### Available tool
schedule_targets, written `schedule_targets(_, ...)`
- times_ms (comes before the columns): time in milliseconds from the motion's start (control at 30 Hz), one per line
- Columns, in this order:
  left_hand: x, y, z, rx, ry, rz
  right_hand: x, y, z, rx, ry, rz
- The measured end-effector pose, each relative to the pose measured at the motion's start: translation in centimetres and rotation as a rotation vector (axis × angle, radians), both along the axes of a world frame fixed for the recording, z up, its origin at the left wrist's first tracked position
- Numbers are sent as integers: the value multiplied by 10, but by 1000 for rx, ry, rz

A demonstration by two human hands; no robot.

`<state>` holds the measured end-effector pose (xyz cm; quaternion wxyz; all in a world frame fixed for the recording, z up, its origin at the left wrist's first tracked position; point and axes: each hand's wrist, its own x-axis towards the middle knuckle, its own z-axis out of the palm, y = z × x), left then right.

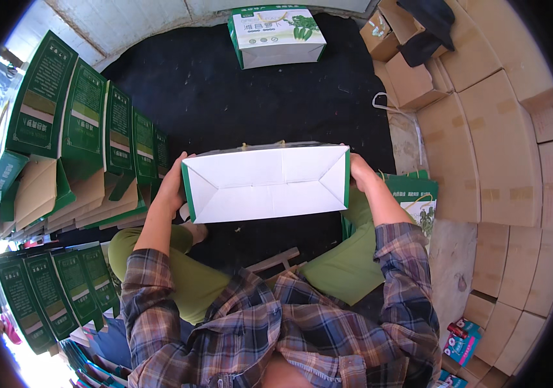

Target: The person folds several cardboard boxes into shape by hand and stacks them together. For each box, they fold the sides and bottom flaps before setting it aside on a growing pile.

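A white box with green edges (267,184) is held directly between the fingers of both hands, its long axis running from the left fingers across to the right. One short end is pressed by the left hand (176,176), the other by the right hand (361,171), so neither hand is nearer to its middle. Each hand is spread only enough to grip its own end; the fingertips are hidden behind the box, and how far they are curled cannot be told. The folded white face is turned toward the head camera. Well beyond the fingers, a second box (283,52) is set on black cloth (225,84). Green boxes (84,119) are lined up to the left of the left fingers; brown cartons (493,139) are stacked well to the right of the right fingers.
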<state>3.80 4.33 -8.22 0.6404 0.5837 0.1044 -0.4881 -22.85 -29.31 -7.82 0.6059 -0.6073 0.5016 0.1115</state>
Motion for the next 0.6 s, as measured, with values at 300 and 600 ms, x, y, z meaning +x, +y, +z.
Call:
schedule_targets(300, 2, 10, 14, -179, -332, -23, -1, -23, 10, 20, -522, -340)
schedule_targets(600, 4, 37, -48, 69, -169, 32, -3, 0, -30, 32, -276, -115)
